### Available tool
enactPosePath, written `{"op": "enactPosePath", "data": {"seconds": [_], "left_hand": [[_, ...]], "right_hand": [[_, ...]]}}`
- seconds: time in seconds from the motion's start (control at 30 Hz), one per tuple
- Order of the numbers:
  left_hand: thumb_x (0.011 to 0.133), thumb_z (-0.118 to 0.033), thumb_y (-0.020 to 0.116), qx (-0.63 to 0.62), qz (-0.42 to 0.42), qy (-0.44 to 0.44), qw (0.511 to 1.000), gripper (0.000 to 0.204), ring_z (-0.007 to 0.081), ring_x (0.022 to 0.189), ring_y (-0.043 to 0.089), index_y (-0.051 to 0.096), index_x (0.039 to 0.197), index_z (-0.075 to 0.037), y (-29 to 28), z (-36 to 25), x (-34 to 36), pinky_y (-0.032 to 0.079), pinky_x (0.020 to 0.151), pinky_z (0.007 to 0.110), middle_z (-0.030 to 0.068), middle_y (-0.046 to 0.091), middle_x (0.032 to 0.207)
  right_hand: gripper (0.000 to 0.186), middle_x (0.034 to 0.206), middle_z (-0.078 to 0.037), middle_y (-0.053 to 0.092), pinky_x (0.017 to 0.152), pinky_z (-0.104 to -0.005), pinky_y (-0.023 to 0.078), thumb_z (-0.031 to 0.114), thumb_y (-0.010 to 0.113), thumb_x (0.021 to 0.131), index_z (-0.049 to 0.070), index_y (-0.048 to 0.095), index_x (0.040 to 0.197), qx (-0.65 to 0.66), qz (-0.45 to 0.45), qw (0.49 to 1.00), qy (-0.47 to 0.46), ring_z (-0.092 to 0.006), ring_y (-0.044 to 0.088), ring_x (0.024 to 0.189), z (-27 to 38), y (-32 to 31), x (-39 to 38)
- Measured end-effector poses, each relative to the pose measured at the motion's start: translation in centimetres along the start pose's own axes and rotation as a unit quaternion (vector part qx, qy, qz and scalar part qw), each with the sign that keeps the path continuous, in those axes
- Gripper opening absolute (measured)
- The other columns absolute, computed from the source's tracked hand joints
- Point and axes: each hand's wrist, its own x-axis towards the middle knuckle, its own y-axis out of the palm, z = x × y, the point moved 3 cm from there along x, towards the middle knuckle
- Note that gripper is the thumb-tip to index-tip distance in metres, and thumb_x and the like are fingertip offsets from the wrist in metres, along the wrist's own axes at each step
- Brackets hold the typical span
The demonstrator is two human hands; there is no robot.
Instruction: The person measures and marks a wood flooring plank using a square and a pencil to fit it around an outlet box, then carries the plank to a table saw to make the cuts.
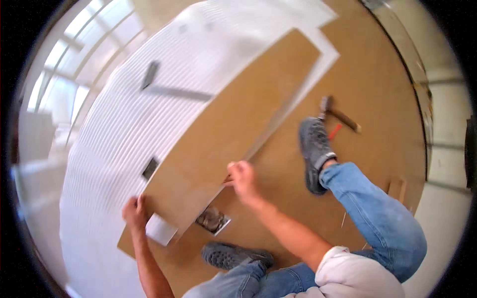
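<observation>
A long brown board (pixel 223 124) lies at a slant before me, partly over white ribbed foam sheet. My left hand (pixel 134 214) is closed on its left edge near the close end, fingers curled over the rim. My right hand (pixel 242 180) is closed in a pinch at the board's right edge; a small dark bit shows by its fingertips, too blurred to name. Next to my left hand, a small white block-like piece (pixel 161 229) sits on the board. A picture card (pixel 212 220) lies by the board's right edge, below my right hand.
The white foam sheet (pixel 104 164) spreads at left. On it lie a metal carpenter's square (pixel 179 93) and a dark square piece (pixel 150 169). A hammer (pixel 344 120) and red object (pixel 335 131) rest on brown flooring (pixel 367 74) beside my shoe (pixel 315 149). Windows (pixel 82 54) stand far left.
</observation>
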Motion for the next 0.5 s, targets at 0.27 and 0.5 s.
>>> {"op": "enactPosePath", "data": {"seconds": [0.27,0.5], "left_hand": [[0.107,-0.042,0.042,0.028,0.028,-0.038,0.998,0.057,0.0415,0.068,0.061,0.068,0.077,-0.002,-1.3,-5.3,-6.1,0.043,0.063,0.052,0.0237,0.062,0.070],[0.107,-0.044,0.043,-0.029,0.011,-0.092,0.995,0.058,0.0451,0.075,0.061,0.070,0.085,0.002,1.4,-2.3,-9.9,0.044,0.070,0.054,0.0250,0.066,0.077]], "right_hand": [[0.053,0.078,-0.026,0.070,0.061,-0.0490,0.054,0.042,0.053,0.101,-0.004,0.071,0.083,-0.641,-0.091,0.738,-0.190,-0.0418,0.068,0.064,9.7,-5.7,1.7],[0.024,0.085,-0.020,0.067,0.071,-0.0519,0.052,0.028,0.063,0.092,0.005,0.062,0.085,-0.562,-0.082,0.740,-0.360,-0.0419,0.065,0.083,15.5,3.6,8.0]]}}
